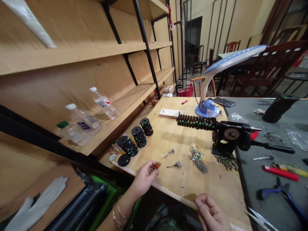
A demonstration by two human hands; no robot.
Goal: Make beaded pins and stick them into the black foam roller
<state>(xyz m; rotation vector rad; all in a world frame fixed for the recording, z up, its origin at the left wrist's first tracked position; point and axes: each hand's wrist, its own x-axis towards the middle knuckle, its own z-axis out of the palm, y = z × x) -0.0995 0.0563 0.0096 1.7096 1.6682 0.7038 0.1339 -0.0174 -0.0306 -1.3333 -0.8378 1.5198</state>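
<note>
My left hand [145, 178] is held over the near edge of the wooden tabletop, fingers pinched together. A small orange-and-dark thing [157, 166] shows at its fingertips, too small to name. My right hand [210, 211] hovers at the table's front edge, its fingers curled into a pinch; whatever it may hold is hidden. Between and beyond the hands lie two small feathery tufts with thin stems [178, 164] and a pile of colourful bead-headed pins [196, 155]. A black ridged roll wound with coloured bits [196, 122] is mounted sideways on a black hand-cranked device [231, 134].
Several black foam spools [127, 145] stand at the table's left. A blue desk lamp [207, 107] rises behind the device. On the grey mat at right lie scissors [261, 219], blue-handled pliers [281, 191] and a red tool [280, 173]. Bottles [103, 102] sit on the left shelf.
</note>
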